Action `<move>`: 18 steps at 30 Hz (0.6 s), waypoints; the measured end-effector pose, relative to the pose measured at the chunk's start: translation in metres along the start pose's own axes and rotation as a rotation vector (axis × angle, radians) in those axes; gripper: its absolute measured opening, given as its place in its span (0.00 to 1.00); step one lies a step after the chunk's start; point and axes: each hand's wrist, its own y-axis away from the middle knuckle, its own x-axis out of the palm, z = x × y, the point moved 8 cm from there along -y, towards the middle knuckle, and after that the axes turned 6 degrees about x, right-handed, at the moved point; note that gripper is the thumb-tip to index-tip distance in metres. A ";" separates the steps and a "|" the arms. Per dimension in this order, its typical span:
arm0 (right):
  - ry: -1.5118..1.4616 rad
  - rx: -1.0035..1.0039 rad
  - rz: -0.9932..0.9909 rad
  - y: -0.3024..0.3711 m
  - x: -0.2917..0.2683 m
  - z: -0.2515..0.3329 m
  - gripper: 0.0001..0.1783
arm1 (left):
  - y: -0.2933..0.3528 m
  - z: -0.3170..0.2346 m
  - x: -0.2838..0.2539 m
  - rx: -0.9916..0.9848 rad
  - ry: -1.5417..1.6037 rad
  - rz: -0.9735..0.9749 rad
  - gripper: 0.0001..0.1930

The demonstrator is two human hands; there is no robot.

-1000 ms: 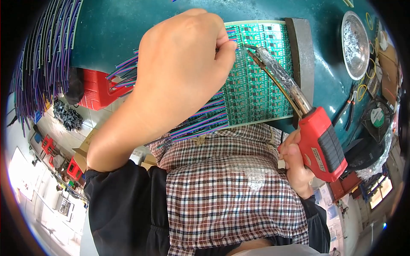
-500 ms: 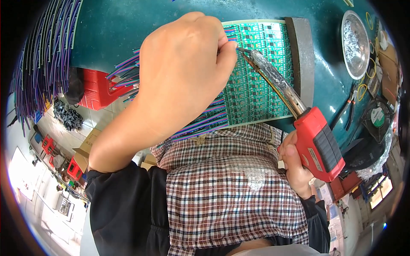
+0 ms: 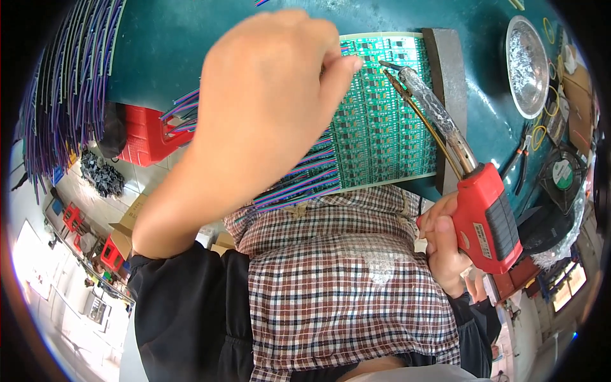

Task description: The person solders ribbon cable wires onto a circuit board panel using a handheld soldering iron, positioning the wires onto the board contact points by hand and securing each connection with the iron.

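Note:
A panel of green circuit boards [image 3: 382,130] lies in front of me, with thin purple, blue and black wires [image 3: 309,184] along its left part. Over these wires hovers my left hand [image 3: 273,83], back upward and fingers curled closed; whatever the fingertips pinch is hidden behind the hand. My right hand [image 3: 445,245] grips a soldering gun [image 3: 480,216] with a red and black handle. Its dark tip and the brass solder-feed tube beside it point up-left over the boards, a short way right of my left thumb.
A dark metal bar [image 3: 449,83] sits against the panel's right edge. Farther right are a metal bowl [image 3: 528,70] with silvery bits, pliers [image 3: 523,156] and a black fan [image 3: 563,175]. Wire bundles [image 3: 70,83] hang at far left, near a red stool [image 3: 137,134].
The soldering gun has drawn back to the right, its tip leaving the spot by my left thumb. My left hand has risen slightly and shifted a little.

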 end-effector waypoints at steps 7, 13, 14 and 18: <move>-0.123 0.022 -0.034 0.000 0.001 0.003 0.08 | -0.057 0.025 -0.011 -0.164 0.024 -0.024 0.07; -0.132 -0.016 -0.072 0.001 -0.002 0.003 0.08 | -0.058 0.031 0.000 -0.132 -0.093 -0.025 0.08; -0.134 -0.017 -0.071 0.000 -0.001 0.004 0.08 | -0.055 0.028 0.001 -0.034 -0.150 -0.062 0.08; -0.190 0.004 -0.085 0.000 0.001 0.002 0.08 | -0.044 0.018 0.000 0.163 -0.200 -0.086 0.09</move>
